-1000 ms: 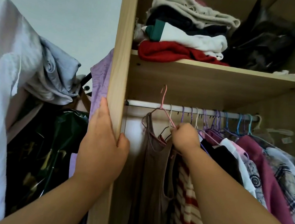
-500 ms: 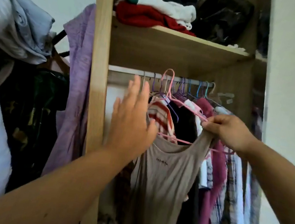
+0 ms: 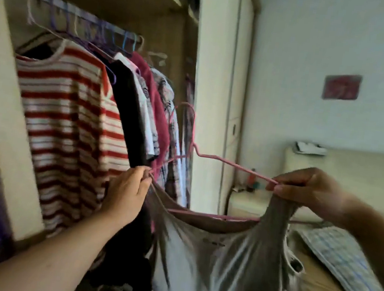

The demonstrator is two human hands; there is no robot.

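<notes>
We hold the grey top [image 3: 220, 257] out in front of us, clear of the wardrobe. We judge this is so that it hangs free and its straps can be worked off the pink hanger [image 3: 232, 163]. Our left hand [image 3: 129, 193] pinches the top's left strap at the hanger's left end, thumb and fingertips pressed together. Our right hand [image 3: 311, 191] curls its fingers round the right strap, bunched against the hanger's right arm. So the top lies between both hands and droops below them, its neckline sagging under the hanger's bottom bar. The hook points up, touching no rail. Behind the left hand hang a striped shirt [image 3: 69, 111], a black garment [image 3: 127, 113] and a maroon one [image 3: 153, 97], all on the rail [image 3: 69, 9]. Farther right is a bed [image 3: 352, 170], blurred.
</notes>
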